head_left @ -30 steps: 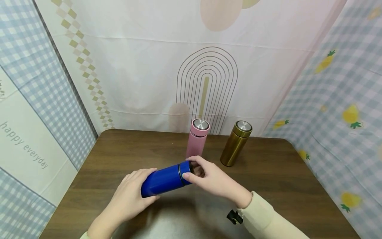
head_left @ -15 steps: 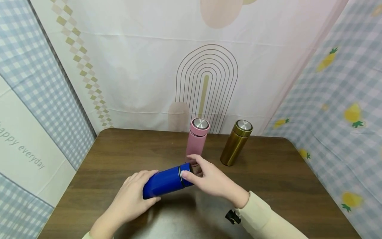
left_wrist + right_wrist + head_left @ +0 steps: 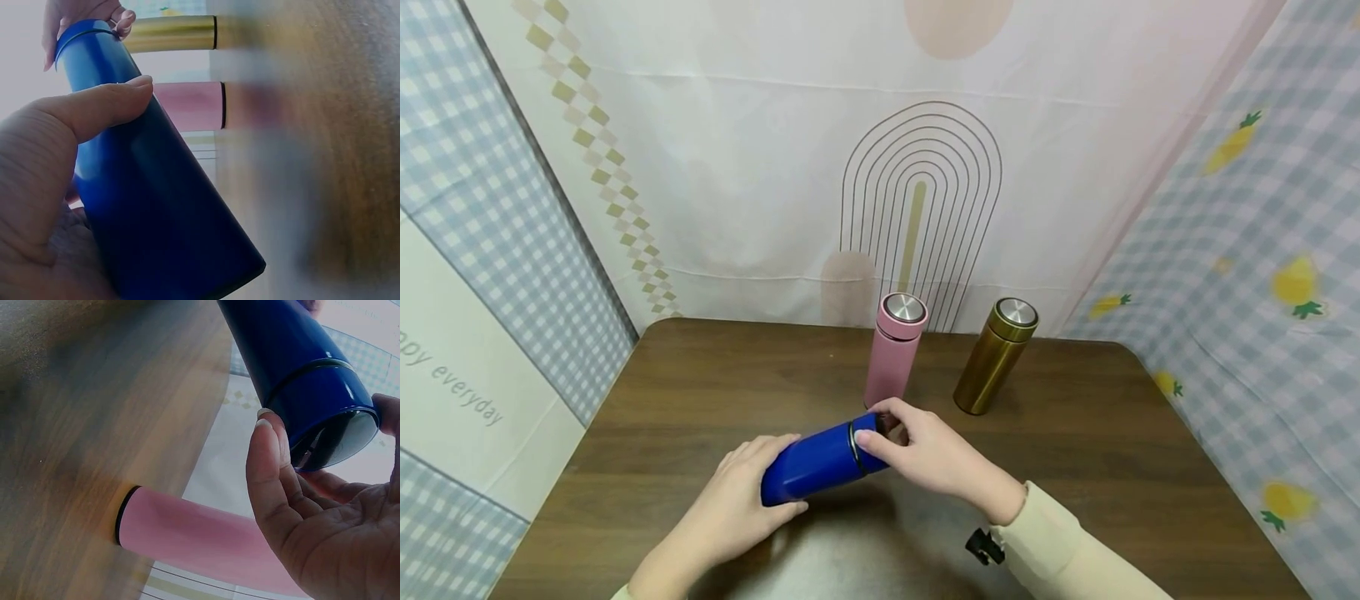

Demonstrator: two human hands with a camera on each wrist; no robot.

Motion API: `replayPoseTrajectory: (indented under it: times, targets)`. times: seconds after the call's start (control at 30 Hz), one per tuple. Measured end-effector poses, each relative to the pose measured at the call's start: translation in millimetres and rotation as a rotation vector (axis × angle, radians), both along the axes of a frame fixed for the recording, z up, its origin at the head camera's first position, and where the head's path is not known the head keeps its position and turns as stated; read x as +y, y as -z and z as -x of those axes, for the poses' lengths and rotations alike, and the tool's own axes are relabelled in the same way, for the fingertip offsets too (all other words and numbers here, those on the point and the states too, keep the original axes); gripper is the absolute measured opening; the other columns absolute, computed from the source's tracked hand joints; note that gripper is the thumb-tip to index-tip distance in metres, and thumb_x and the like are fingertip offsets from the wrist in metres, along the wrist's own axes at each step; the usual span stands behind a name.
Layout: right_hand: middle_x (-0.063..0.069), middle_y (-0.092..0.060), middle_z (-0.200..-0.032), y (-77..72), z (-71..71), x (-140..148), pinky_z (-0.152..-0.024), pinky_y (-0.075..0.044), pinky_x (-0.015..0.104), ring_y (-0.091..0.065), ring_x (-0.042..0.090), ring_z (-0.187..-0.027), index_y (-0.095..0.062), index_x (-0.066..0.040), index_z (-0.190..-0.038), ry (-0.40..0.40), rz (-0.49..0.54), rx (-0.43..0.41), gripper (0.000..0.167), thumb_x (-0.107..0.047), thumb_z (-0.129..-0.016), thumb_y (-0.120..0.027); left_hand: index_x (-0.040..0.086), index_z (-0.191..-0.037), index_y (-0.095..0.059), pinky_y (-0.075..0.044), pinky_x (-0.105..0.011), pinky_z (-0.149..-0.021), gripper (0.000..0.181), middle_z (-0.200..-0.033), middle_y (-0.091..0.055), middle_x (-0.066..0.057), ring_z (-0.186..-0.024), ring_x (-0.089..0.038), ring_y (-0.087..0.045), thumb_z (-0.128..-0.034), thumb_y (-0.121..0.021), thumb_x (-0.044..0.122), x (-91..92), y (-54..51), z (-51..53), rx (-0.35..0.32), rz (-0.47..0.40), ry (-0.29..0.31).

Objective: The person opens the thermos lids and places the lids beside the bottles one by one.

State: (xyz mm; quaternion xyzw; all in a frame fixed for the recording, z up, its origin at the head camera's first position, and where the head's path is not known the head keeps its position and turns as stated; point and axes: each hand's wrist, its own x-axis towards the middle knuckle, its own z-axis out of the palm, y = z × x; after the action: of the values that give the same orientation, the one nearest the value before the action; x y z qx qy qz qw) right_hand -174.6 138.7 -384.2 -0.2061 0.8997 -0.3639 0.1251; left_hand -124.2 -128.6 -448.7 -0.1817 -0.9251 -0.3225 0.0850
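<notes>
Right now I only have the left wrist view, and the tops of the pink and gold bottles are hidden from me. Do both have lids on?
Observer: Yes. In the head view, the pink bottle and the gold bottle each have a silver-topped lid on.
Operator: And the far end of the blue bottle I'm holding?
Observer: The right wrist view shows a glossy dark face there; I can't tell what it's made of.
Operator: Anything past the right hand that I'm missing?
Observer: The head view shows a small black piece beside the sleeve cuff.
</notes>
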Motion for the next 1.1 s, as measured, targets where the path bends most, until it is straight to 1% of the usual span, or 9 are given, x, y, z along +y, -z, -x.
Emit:
replayPoseTrajectory:
  times: [0.2, 0.4, 0.57, 0.7, 0.77, 0.87, 0.93, 1.0, 1.1]
  targets:
    - [-0.004, -0.063, -0.089, 2.2, 2.4, 0.4, -0.061, -0.05, 0.031, -0.06, 0.011, -0.077, -0.054, -0.025, -0.126, -0.032, -0.008, -0.006, 0.053, -0.062, -0.088, -0.057, 0.018, -0.133, -0.056, -0.038, -0.05, -0.096, 0.075, -0.12, -0.06, 0.005, -0.111, -0.02, -0.054, -0.0672, -0.088, 0.033, -0.6, 5.1, 0.9, -0.054, -0.014, 0.0]
    - [-0.005, -0.064, -0.086, 2.6, 5.4, 0.5, -0.061, -0.05, 0.032, -0.061, 0.011, -0.076, -0.053, -0.03, -0.125, -0.037, -0.001, -0.009, 0.051, -0.063, -0.087, -0.058, 0.021, -0.132, -0.056, -0.038, -0.046, -0.093, 0.073, -0.12, -0.059, 0.009, -0.11, -0.018, -0.054, -0.0679, -0.087, 0.036, -3.6, 6.0, 6.2, -0.062, -0.02, 0.012]
    - [-0.004, -0.063, -0.091, -1.5, 5.2, 4.8, -0.066, -0.051, 0.032, -0.061, 0.013, -0.08, -0.052, -0.025, -0.128, -0.054, 0.017, 0.0, 0.055, -0.06, -0.087, -0.061, 0.029, -0.133, -0.054, -0.037, -0.044, -0.091, 0.07, -0.122, -0.058, 0.012, -0.111, -0.015, -0.054, -0.0708, -0.085, 0.04, -4.7, 4.0, 9.6, -0.067, -0.016, 0.046]
    - [-0.003, -0.061, -0.106, -3.8, 4.5, 10.5, -0.076, -0.053, 0.032, -0.06, 0.014, -0.091, -0.049, -0.021, -0.132, -0.107, 0.036, 0.027, 0.058, -0.051, -0.086, -0.067, 0.028, -0.133, -0.054, -0.037, -0.044, -0.09, 0.069, -0.122, -0.059, 0.011, -0.111, -0.015, -0.054, -0.0717, -0.084, 0.041, -2.8, 4.7, 11.9, -0.051, 0.001, 0.068]
    - [-0.003, -0.057, -0.117, -4.0, 3.9, 12.3, -0.082, -0.052, 0.031, -0.058, 0.013, -0.1, -0.047, -0.019, -0.134, -0.156, 0.022, 0.09, 0.058, -0.042, -0.087, -0.071, 0.027, -0.133, -0.055, -0.036, -0.044, -0.09, 0.07, -0.122, -0.059, 0.009, -0.111, -0.017, -0.054, -0.0716, -0.084, 0.04, -2.7, 4.4, 13.2, -0.048, 0.014, 0.071]
    - [-0.004, -0.049, -0.13, -4.1, 1.9, 12.7, -0.094, -0.047, 0.031, -0.051, 0.011, -0.114, -0.044, -0.018, -0.138, -0.229, -0.044, 0.251, 0.062, -0.029, -0.085, -0.075, 0.026, -0.133, -0.055, -0.035, -0.046, -0.092, 0.07, -0.124, -0.06, 0.006, -0.113, -0.02, -0.054, -0.0717, -0.084, 0.041, -4.5, 4.0, 14.7, -0.06, 0.03, 0.066]
    - [-0.004, -0.045, -0.136, -3.9, -0.6, 12.1, -0.098, -0.043, 0.033, -0.047, 0.012, -0.12, -0.042, -0.019, -0.141, -0.261, -0.113, 0.365, 0.066, -0.026, -0.085, -0.076, 0.027, -0.134, -0.055, -0.035, -0.047, -0.093, 0.07, -0.125, -0.059, 0.005, -0.114, -0.022, -0.053, -0.0719, -0.083, 0.041, -6.0, 4.2, 15.4, -0.072, 0.033, 0.068]
    - [-0.002, -0.044, -0.137, -3.6, -3.5, 11.5, -0.099, -0.043, 0.036, -0.046, 0.015, -0.122, -0.043, -0.02, -0.142, -0.292, -0.167, 0.46, 0.068, -0.024, -0.084, -0.077, 0.029, -0.134, -0.054, -0.034, -0.047, -0.093, 0.07, -0.126, -0.059, 0.005, -0.115, -0.021, -0.053, -0.0722, -0.083, 0.042, -7.7, 5.5, 15.3, -0.078, 0.037, 0.075]
    - [0.002, -0.047, -0.136, -2.7, -9.4, 9.7, -0.098, -0.044, 0.038, -0.05, 0.019, -0.119, -0.045, -0.018, -0.141, -0.356, -0.217, 0.601, 0.068, -0.023, -0.082, -0.079, 0.029, -0.136, -0.053, -0.034, -0.046, -0.094, 0.072, -0.125, -0.058, 0.008, -0.113, -0.018, -0.053, -0.0716, -0.084, 0.042, -13.1, 7.4, 14.1, -0.069, 0.049, 0.095]
